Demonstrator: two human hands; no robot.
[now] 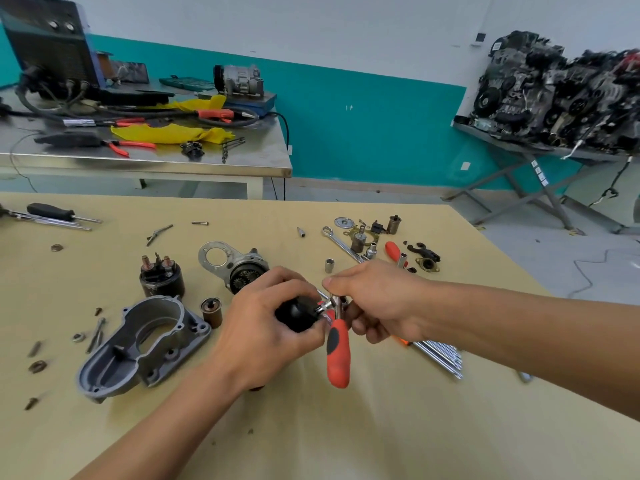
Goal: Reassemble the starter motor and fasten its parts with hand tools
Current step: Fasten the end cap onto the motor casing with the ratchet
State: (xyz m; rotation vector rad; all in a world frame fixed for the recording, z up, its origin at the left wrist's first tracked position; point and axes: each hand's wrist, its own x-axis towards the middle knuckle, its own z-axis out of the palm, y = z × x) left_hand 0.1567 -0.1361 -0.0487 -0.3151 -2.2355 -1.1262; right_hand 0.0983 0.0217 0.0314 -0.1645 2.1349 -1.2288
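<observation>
Firmly gripping black motor body (294,317) in left hand (265,327) and pinching head of orange-handled ratchet (338,356) (grip end downward) in right hand (379,303), above tan table (346,431).

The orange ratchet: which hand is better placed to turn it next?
Probably the right hand: it holds the ratchet at its head, while the left hand grips the black part.
</observation>
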